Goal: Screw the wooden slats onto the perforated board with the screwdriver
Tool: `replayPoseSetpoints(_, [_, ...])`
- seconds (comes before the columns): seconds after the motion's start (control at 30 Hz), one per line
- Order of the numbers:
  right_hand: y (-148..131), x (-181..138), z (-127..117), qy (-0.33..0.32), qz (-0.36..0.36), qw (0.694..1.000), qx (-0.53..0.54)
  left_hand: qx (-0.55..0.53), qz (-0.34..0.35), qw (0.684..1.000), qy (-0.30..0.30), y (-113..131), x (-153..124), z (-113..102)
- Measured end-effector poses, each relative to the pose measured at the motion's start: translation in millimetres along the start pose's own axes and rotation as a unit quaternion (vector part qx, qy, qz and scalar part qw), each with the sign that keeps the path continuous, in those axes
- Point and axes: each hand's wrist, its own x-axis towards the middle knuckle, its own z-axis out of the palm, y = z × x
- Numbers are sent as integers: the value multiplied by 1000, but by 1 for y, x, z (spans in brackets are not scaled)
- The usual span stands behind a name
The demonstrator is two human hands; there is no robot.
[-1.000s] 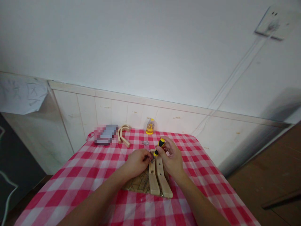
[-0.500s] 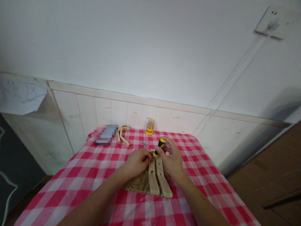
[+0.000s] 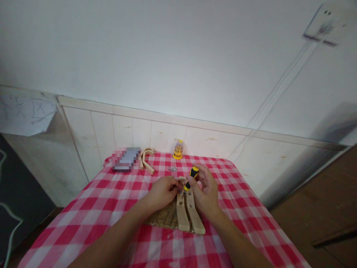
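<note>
My right hand [image 3: 206,188] grips a yellow-and-black screwdriver [image 3: 191,178] by its handle. The tool tilts, its tip pointing down and to the left over the left of two bent wooden pieces [image 3: 183,216]. Beside it lies the second wooden piece [image 3: 196,219], also with drilled holes. My left hand [image 3: 164,191] is closed in a pinch at the far end of the left piece; a small dark spot shows at its fingertips, too small to name. Under both pieces is a brown patterned mat [image 3: 164,219].
A red-and-white checked cloth [image 3: 111,223] covers the table. Toward the wall stand a yellow-based clear bottle-shaped case [image 3: 178,150], curved wooden pieces [image 3: 147,163] and a blurred-out flat device [image 3: 126,160]. Small metal bits [image 3: 172,169] lie beyond my hands.
The screwdriver has shifted slightly right and toward me, its tip moving away from my left fingertips. My left hand stays almost in place.
</note>
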Motion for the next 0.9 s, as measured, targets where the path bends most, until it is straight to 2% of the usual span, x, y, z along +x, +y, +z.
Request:
replayPoseSetpoints(0.53, [-8, -6, 1, -45, -13, 998, 34, 9, 11, 1000, 0, 3, 0, -1])
replayPoseSetpoints(0.77, [-16, -5, -3, -118, -20, 988, 94, 37, -4, 999, -7, 5, -1, -2])
replayPoseSetpoints(0.9, [-14, -6, -4, -107, -21, 992, 69, 36, -4, 999, -5, 4, -1, -1])
